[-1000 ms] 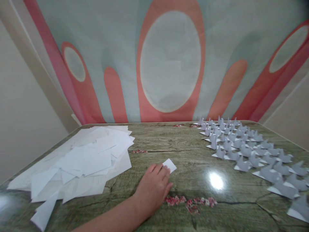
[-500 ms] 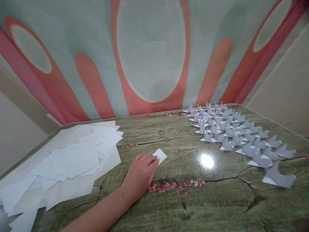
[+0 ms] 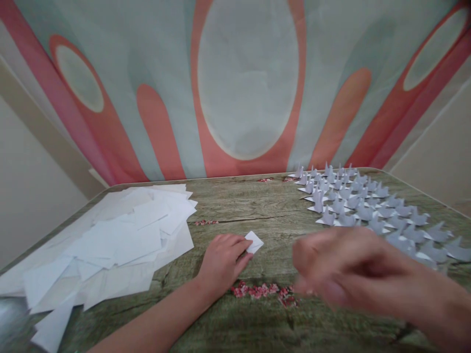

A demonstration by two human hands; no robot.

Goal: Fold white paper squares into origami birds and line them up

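A small folded square of white paper (image 3: 255, 242) lies on the wood-patterned table (image 3: 235, 196), near its middle. My left hand (image 3: 224, 260) rests on the tabletop with its thumb and fingers closed on the left corner of this paper. To the right, my right hand (image 3: 353, 269) is raised close to the camera, blurred by motion, fingers curled in. Whether anything is between its fingers I cannot make out. Behind it stand rows of folded white paper birds (image 3: 364, 212), some of them hidden by the hand.
A loose, spread-out pile of white paper sheets (image 3: 125, 240) covers the table's left side. A patterned wall covering (image 3: 250, 98) rises right behind the table's far edge. Pink blossoms (image 3: 259, 289) are printed on the tabletop.
My right hand has come into view from the right, in front of the birds. The left hand still holds the folded paper, and the view has shifted slightly.
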